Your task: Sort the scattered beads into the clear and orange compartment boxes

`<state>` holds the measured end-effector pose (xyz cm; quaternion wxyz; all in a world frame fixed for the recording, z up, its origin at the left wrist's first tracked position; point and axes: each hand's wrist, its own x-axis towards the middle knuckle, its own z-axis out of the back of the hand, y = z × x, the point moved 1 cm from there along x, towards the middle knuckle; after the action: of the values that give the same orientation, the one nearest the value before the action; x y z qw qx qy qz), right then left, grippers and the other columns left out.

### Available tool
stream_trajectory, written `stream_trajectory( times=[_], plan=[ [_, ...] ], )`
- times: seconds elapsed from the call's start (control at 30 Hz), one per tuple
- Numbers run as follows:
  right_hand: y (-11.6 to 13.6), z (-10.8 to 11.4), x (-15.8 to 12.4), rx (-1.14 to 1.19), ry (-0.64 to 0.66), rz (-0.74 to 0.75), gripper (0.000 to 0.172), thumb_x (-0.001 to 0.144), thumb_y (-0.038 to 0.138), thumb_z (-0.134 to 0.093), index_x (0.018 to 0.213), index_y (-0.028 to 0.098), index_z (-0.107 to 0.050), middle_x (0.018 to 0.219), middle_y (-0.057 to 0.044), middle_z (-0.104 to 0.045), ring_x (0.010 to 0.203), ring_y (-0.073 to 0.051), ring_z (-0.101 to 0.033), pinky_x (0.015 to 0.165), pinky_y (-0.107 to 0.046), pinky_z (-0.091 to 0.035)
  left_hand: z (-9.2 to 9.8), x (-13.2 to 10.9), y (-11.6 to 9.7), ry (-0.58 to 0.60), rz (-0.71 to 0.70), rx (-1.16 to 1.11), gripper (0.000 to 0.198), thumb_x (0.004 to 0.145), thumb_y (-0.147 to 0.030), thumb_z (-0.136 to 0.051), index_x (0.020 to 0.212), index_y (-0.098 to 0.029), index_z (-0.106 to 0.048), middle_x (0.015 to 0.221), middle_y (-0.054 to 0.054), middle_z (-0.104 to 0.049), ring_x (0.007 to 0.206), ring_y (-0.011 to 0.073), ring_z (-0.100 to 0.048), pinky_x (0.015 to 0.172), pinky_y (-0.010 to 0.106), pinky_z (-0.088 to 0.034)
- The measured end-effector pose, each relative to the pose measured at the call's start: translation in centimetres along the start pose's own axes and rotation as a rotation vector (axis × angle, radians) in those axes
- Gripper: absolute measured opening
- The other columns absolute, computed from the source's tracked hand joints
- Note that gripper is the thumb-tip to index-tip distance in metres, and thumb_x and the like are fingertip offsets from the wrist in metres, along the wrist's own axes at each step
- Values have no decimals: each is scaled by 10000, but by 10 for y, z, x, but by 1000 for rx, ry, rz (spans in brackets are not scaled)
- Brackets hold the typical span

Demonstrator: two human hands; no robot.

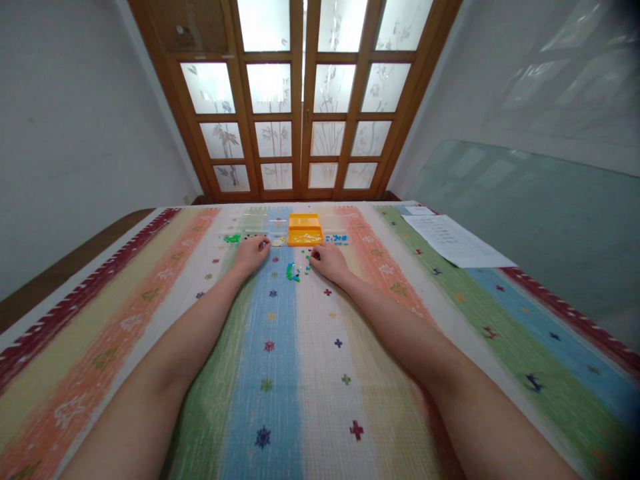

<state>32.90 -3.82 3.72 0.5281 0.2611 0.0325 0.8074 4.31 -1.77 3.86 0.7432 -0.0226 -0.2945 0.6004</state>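
Note:
Both my forearms stretch far out over a striped, many-coloured cloth (280,373). My left hand (253,252) rests on the cloth with its fingers curled, close to a clear tray holding green beads (233,238). My right hand (325,259) lies just below an orange tray (305,230), fingers bent and pinched together at a scatter of small green, blue and white beads (296,271) between the hands. Whether either hand holds a bead is too small to make out.
A clear tray with blue beads (340,238) sits right of the orange tray. A white printed sheet (453,240) lies at the far right of the cloth. A wooden glazed door (300,100) stands behind the table; a glass pane (525,213) leans on the right wall.

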Motion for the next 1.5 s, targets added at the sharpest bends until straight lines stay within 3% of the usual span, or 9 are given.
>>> stream_trajectory(
  times=[0.17, 0.4, 0.83, 1.03, 1.23, 1.37, 1.5],
  plan=[
    [1, -5, 2, 114, -59, 100, 113, 954, 237, -677, 864, 193, -730, 911, -74, -724, 877, -213, -608, 835, -324, -418, -6, -7, -33, 108, -144, -85, 224, 961, -334, -606, 1031, -232, -792, 798, 29, -712, 752, 194, -613, 709, 296, -410],
    [4, -11, 2, 358, -53, 128, 106, 958, 228, -667, 886, 197, -739, 883, -35, -748, 799, -172, -632, 769, -286, -431, -9, -17, -63, 143, -330, -127, 267, 958, -318, -647, 1180, -212, -751, 833, 18, -689, 781, 181, -606, 766, 297, -432],
    [15, -2, -2, 581, 12, 76, 173, 934, 302, -624, 855, 190, -731, 827, -27, -742, 749, -163, -631, 731, -274, -466, -6, -20, -64, 111, -423, -14, 215, 1009, -321, -592, 1133, -248, -751, 1011, 76, -754, 973, 238, -673, 906, 357, -462],
    [16, -2, -2, 592, 21, 60, 188, 947, 300, -609, 898, 193, -755, 905, -43, -770, 823, -181, -662, 769, -283, -483, -8, -19, -59, 80, -453, 19, 232, 1027, -330, -568, 1096, -228, -765, 975, 86, -748, 949, 237, -666, 911, 360, -449],
    [6, -10, 0, 600, -31, 23, 191, 958, 287, -606, 981, 193, -770, 962, -53, -786, 854, -192, -683, 805, -309, -491, 2, -10, -37, 21, -256, 14, 250, 1005, -344, -594, 1129, -216, -770, 900, 64, -736, 877, 227, -652, 883, 344, -444],
    [2, -12, 0, 589, -30, 1, 185, 954, 271, -606, 1009, 199, -768, 987, -55, -788, 875, -195, -687, 817, -314, -496, 14, -2, -6, -89, 13, 12, 284, 981, -368, -593, 1134, -209, -773, 871, 57, -724, 847, 231, -644, 806, 324, -440],
    [2, -10, -1, 566, -35, 7, 183, 957, 259, -601, 1011, 195, -763, 980, -55, -786, 851, -188, -677, 797, -303, -487, 26, 3, 37, -291, 325, -24, 314, 973, -414, -574, 1122, -215, -765, 796, 23, -684, 753, 204, -621, 729, 304, -421]
  ],
)
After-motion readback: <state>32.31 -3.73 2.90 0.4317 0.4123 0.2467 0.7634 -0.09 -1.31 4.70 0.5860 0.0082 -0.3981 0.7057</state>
